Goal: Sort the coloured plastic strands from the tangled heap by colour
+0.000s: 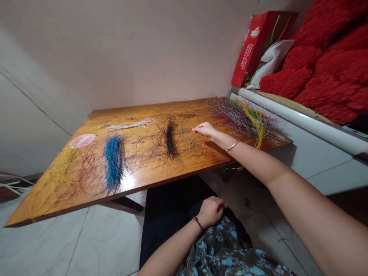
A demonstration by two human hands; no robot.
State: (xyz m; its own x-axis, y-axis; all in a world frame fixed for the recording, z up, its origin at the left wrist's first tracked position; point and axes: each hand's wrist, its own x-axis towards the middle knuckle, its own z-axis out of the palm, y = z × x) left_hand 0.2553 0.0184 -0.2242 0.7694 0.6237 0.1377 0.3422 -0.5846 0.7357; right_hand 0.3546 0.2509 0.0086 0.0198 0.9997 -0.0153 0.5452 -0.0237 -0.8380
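Observation:
My right hand (206,130) reaches across a low wooden table (94,193), fingers together in a pinch on thin strands near the black bundle (170,141); what it grips is too fine to name. A mixed tangle of coloured strands (244,116) lies just right of that hand. Sorted bundles lie along the table: white (132,124), blue (113,160), dark red (87,168) and yellow (60,172). My left hand (211,211) rests curled in my lap below the table edge, with nothing visible in it.
A pink round sticker (82,140) sits on the table's left part. A red box (253,46), a white bag (270,61) and red fluffy cushions (324,65) are stacked on a white ledge (301,119) at right. A wall stands behind the table.

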